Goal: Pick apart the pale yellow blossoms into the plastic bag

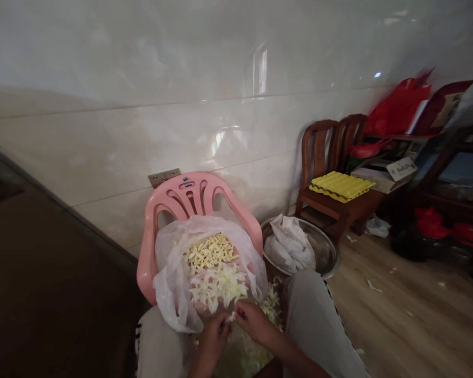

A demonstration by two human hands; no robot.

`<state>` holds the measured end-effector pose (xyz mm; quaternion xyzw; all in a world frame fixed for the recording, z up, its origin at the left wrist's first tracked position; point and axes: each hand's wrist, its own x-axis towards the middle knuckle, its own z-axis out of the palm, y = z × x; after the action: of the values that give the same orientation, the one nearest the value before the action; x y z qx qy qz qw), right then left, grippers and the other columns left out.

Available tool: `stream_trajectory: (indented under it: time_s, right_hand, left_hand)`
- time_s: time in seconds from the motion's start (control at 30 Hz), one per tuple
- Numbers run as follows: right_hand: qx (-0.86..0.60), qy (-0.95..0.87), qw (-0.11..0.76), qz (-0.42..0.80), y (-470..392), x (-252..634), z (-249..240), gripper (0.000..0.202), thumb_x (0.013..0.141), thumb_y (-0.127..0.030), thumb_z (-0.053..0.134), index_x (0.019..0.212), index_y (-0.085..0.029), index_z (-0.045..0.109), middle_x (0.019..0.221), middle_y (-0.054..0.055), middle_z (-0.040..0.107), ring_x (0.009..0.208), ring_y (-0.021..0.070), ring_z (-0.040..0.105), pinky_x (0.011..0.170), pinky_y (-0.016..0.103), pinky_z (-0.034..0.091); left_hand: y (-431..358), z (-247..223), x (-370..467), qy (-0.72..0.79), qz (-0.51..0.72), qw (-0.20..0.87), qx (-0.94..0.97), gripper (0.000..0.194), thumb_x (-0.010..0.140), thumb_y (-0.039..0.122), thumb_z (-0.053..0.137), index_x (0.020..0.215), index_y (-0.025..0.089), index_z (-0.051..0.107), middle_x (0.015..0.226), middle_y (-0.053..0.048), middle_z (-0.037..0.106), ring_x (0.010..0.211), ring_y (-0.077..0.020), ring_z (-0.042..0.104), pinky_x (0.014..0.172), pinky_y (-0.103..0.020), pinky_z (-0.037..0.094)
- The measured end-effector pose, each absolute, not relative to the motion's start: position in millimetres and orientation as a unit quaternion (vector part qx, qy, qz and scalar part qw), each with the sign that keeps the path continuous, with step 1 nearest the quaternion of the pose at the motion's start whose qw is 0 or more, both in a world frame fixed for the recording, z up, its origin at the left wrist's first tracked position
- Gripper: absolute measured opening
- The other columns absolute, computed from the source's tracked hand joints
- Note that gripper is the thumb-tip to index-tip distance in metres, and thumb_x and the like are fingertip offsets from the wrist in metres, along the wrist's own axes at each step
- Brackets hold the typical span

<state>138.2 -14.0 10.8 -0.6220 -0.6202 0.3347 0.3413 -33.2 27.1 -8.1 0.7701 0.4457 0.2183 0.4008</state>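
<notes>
Between parted knees (311,302), hands (253,321) pinch blossom (231,317) near the bag's edge (181,316).

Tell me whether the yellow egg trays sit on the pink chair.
No, the yellow egg trays rest on a wooden chair, while the pink chair holds a plastic bag and pale flowers.

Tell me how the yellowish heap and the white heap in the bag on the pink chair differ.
Colour: the yellowish heap is cream-yellow; the white heap is paler, mostly white.
Shape: the yellowish heap is small, compact pieces; the white heap shows longer, splayed ones.
Place: the yellowish heap lies toward the back of the pink chair; the white heap lies nearer the left hand and right hand.
Shared: both lie within the spread plastic bag.
</notes>
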Motion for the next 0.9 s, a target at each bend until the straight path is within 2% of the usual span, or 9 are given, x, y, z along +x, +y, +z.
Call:
stream_trajectory:
  time_s: [0.13,0.3,0.43,0.6,0.7,0.83,0.9]
  right_hand:
    - [-0.613,-0.623,0.347,0.339,-16,141,14,0.013,0.077,-0.007,0.052,0.074,-0.017,0.061,0.071,-0.001,0.062,0.071,0.0148,0.057,0.064,0.022,0.035]
    - [-0.551,-0.64,0.386,0.373,-22,146,22,0.027,0.08,-0.009,0.051,0.101,-0.021,0.063,0.075,-0.002,0.065,0.072,0.0144,0.06,0.067,0.021,0.039]
    - [-0.521,-0.63,0.388,0.427,-23,146,25,0.012,0.085,-0.017,0.051,0.088,-0.02,0.063,0.07,-0.002,0.066,0.067,0.0133,0.06,0.064,0.02,0.039]
    - [-0.526,-0.646,0.367,0.413,-24,143,25,0.009,0.084,-0.019,0.054,0.081,-0.02,0.062,0.068,-0.001,0.067,0.066,0.0137,0.06,0.063,0.02,0.039]
    - [-0.545,-0.656,0.352,0.385,-26,143,26,0.009,0.084,-0.016,0.054,0.086,-0.02,0.062,0.07,-0.001,0.068,0.068,0.0146,0.062,0.064,0.021,0.039]
    - [-0.555,-0.657,0.344,0.377,-27,144,25,0.025,0.083,-0.012,0.053,0.106,-0.02,0.06,0.072,-0.001,0.07,0.071,0.0162,0.064,0.065,0.022,0.04]
    - [-0.556,-0.663,0.342,0.366,-27,145,24,0.023,0.083,-0.012,0.053,0.102,-0.021,0.062,0.073,-0.001,0.07,0.071,0.0162,0.064,0.066,0.022,0.04]
  left_hand:
    - [26,-1,-35,0.486,0.225,0.398,0.745,0.026,0.08,0.034,0.05,0.083,0.02,0.071,0.083,-0.006,0.076,0.082,-0.0254,0.067,0.077,-0.032,0.049]
    - [27,3,-39,0.515,0.214,0.376,0.74,0.027,0.081,0.031,0.045,0.084,0.02,0.07,0.088,-0.008,0.076,0.087,-0.0273,0.068,0.08,-0.035,0.048]
    - [28,0,-40,0.518,0.2,0.372,0.744,0.03,0.082,0.032,0.044,0.081,0.019,0.071,0.086,-0.009,0.076,0.084,-0.0275,0.068,0.078,-0.035,0.049]
    - [28,-7,-37,0.441,0.236,0.419,0.758,0.025,0.079,0.03,0.051,0.081,0.021,0.075,0.088,-0.008,0.078,0.089,-0.0268,0.069,0.085,-0.036,0.05]
    - [27,-9,-36,0.412,0.239,0.422,0.772,0.025,0.08,0.029,0.052,0.085,0.022,0.076,0.092,-0.008,0.078,0.093,-0.0267,0.068,0.088,-0.037,0.05]
    - [24,-8,-36,0.402,0.255,0.399,0.784,0.026,0.083,0.029,0.052,0.091,0.023,0.076,0.1,-0.009,0.077,0.098,-0.0274,0.068,0.091,-0.039,0.05]
    - [22,-5,-36,0.402,0.258,0.389,0.788,0.026,0.083,0.028,0.053,0.094,0.023,0.076,0.103,-0.01,0.076,0.1,-0.028,0.067,0.092,-0.041,0.05]
